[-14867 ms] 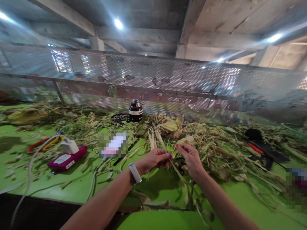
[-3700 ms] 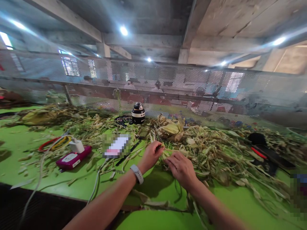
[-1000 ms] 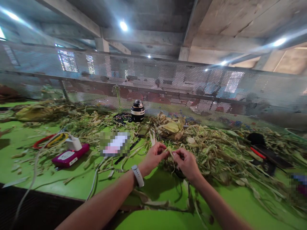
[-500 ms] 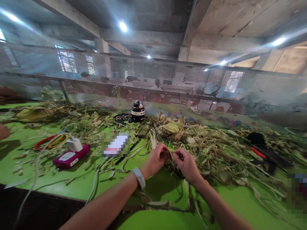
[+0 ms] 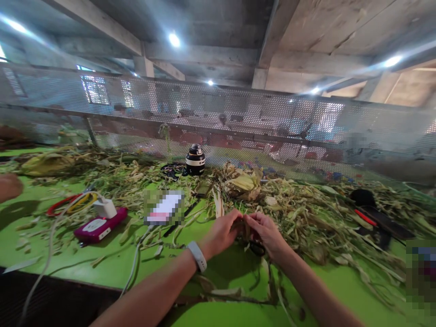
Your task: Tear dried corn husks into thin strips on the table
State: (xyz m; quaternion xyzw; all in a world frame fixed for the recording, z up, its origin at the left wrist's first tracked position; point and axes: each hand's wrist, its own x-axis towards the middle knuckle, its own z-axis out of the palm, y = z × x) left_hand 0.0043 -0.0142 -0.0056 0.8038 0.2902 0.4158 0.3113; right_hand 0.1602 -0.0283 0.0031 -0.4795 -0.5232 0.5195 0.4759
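Observation:
In the middle of the green table, my left hand and my right hand meet with fingertips pinched together. A dried plant strip hangs between them, partly hidden by the fingers. A white band is around my left wrist. Under my right palm shows a dark loop, like a scissor handle; the rest of it is hidden. Pale dried stalks lie just beyond my left hand. Heaped dried leaves spread to the right of my right hand.
A phone on a cable and a magenta power bank with a white plug lie left. A black bottle stands behind, before a perforated metal screen. Another person's hand shows at the left edge.
My fingertips have drawn closer together, and the strip between them now hangs downward. The dark loop under my right hand shows more clearly. The other person's hand has moved further into view.

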